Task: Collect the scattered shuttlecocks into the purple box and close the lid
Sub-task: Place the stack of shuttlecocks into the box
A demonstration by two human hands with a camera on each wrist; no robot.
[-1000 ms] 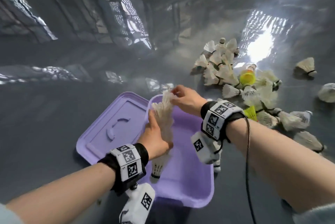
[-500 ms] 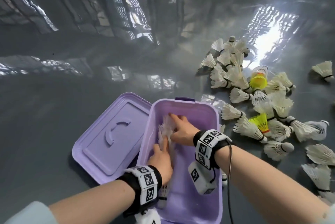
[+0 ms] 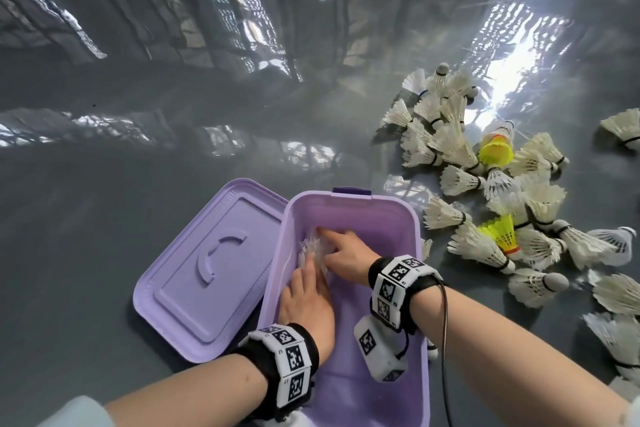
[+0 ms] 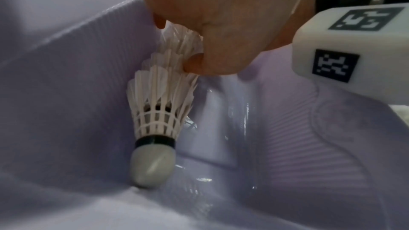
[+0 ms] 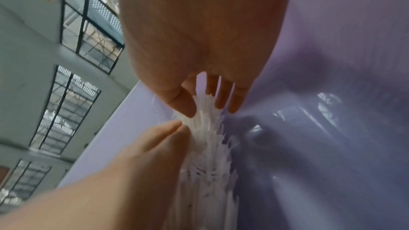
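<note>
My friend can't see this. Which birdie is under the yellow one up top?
Find the purple box, then the shuttlecock pile right of it. The upper yellow shuttlecock stands out there; the white shuttlecock just below it, skirt toward you, is the one, cleaner white than its cream neighbours.

Both hands have come down from above the rim. The stack of shuttlecocks (image 3: pixel 313 248), upright before, now lies low inside the purple box (image 3: pixel 414 219), frame centre.

Ribbed plastic box (image 3: pixel 414 239), feathered shuttlecocks (image 4: pixel 159 100), glossy floor (image 3: pixel 173 156).

No readable text or labels
</note>
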